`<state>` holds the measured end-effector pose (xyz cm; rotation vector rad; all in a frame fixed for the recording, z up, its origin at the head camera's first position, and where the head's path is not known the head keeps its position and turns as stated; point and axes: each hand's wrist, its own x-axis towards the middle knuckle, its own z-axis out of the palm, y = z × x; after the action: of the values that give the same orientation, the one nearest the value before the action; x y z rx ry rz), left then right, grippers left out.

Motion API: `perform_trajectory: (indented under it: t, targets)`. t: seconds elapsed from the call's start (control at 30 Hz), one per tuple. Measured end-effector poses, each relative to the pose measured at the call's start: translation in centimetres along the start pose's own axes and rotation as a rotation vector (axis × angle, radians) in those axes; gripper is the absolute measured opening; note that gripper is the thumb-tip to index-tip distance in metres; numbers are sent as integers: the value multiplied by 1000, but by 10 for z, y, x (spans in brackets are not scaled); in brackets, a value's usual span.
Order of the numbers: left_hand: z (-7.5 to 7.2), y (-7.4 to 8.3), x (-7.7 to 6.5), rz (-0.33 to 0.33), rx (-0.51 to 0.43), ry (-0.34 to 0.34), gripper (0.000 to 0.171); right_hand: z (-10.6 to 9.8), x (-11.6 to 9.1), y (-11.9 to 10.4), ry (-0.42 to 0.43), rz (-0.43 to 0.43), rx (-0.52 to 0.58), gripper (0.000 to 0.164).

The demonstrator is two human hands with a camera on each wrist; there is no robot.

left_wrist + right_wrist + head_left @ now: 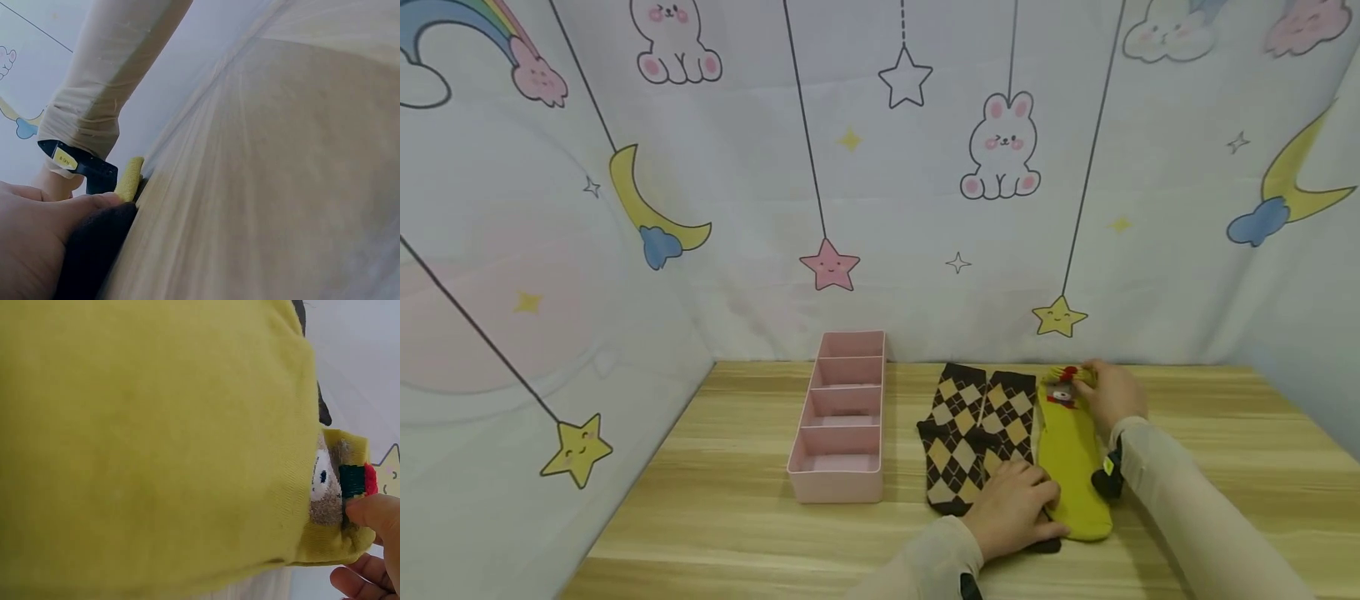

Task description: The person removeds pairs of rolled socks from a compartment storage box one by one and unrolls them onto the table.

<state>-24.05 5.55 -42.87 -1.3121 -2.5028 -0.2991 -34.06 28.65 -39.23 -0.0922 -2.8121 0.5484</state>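
A mustard-yellow sock (pixel 1070 475) with a bear face and red trim near its cuff lies lengthwise on the table. My right hand (pixel 1114 398) pinches its cuff at the far end; in the right wrist view the thumb presses on the cuff beside the bear pattern (pixel 326 481). My left hand (pixel 1013 508) rests over the lower part of a dark argyle sock (pixel 1009 412), its thumb touching the yellow sock near the toe. Left of that lies a second argyle sock (pixel 955 458). The left palm hides part of the nearer argyle sock.
A pink organizer box (pixel 837 487) with several compartments stands left of the socks, nothing visible inside. The wooden table (pixel 700 500) meets a white cartoon-printed curtain (pixel 917 308) at the back. A dark strap device sits on each wrist.
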Motion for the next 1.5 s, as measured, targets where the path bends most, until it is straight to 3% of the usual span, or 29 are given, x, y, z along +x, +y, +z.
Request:
perform_trajectory:
  t: [0.37,0.73,0.97,1.5]
  targets:
    - [1,-1,0,16,26,24,28,10,12,2,11,20,-86,43]
    - [0,-1,-1,8,13,18,27,11,14,6,-96,-17,-139,41]
    - [0,0,-1,-4,-14,-8,27,14,15,9,-128,-18,-138,44]
    - [1,-1,-1,22,-34,45,27,2,13,9,-147,2,-81,51]
